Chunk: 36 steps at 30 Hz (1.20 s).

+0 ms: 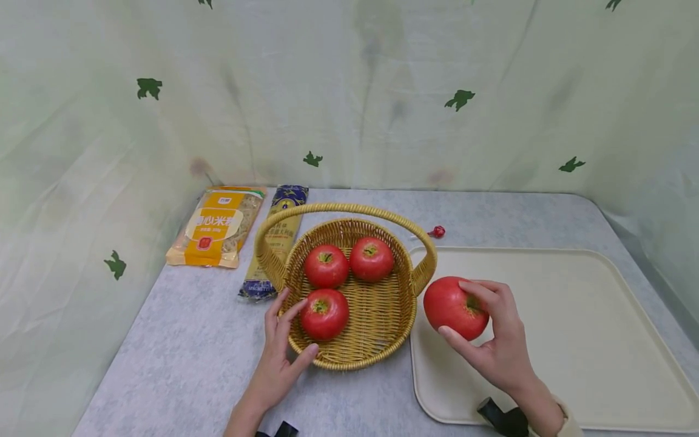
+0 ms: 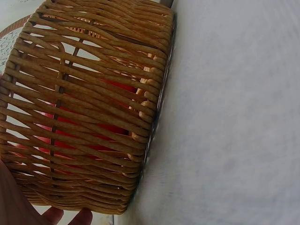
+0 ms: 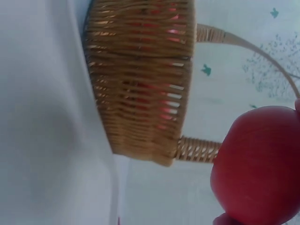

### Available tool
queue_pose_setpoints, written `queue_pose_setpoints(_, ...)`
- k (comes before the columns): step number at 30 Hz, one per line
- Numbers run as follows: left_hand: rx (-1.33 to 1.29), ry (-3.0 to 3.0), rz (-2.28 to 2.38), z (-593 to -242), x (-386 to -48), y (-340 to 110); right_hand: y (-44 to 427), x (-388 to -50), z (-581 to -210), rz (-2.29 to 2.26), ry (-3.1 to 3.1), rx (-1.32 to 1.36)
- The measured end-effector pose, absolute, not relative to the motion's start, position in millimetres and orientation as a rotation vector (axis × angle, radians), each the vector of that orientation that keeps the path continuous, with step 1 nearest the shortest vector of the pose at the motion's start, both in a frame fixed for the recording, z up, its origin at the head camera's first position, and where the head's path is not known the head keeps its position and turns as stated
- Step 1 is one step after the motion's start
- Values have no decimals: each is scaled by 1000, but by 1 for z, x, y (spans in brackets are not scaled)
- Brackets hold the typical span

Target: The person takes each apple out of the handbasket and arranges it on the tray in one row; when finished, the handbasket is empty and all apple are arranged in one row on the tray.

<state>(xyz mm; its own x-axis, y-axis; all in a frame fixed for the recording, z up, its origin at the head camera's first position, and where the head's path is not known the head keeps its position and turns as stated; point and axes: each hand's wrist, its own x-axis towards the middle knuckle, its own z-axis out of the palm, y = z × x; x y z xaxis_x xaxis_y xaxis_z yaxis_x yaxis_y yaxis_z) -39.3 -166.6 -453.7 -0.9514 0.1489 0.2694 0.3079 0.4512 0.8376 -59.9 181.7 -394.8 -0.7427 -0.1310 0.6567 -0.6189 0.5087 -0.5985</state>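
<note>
In the head view, my right hand (image 1: 505,340) grips a red apple (image 1: 452,306) between thumb and fingers, over the tray's left part, just right of the basket. This apple (image 3: 258,164) looms large in the right wrist view. My left hand (image 1: 281,358) lies at the near left rim of the wicker basket (image 1: 377,328), fingers spread and fairly straight, the index fingertip beside the nearest apple (image 1: 324,314). Two more apples, one on the left (image 1: 326,267) and one on the right (image 1: 371,259), sit farther back in the basket. Its woven side (image 2: 89,117) fills much of the left wrist view.
A beige tray (image 1: 568,340) covers the table's right side. Behind the basket's left side lie a spaghetti packet (image 1: 262,279) and a yellow-and-clear food bag (image 1: 215,227). A small red wrapped lollipop (image 1: 437,231) lies behind the tray. The basket's handle (image 1: 349,208) arches over it.
</note>
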Motion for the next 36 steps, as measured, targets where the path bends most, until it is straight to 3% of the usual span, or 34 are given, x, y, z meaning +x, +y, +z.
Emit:
queue_pose_setpoints(20, -426, -2538, -1523, -454, -40, -168, 201, -68, -422, 1057, -2565, 307)
queue_pose_setpoints(36, -412, -2541, -1505, -457, -40, -168, 201, -74, -432, 1067, -2706, 216)
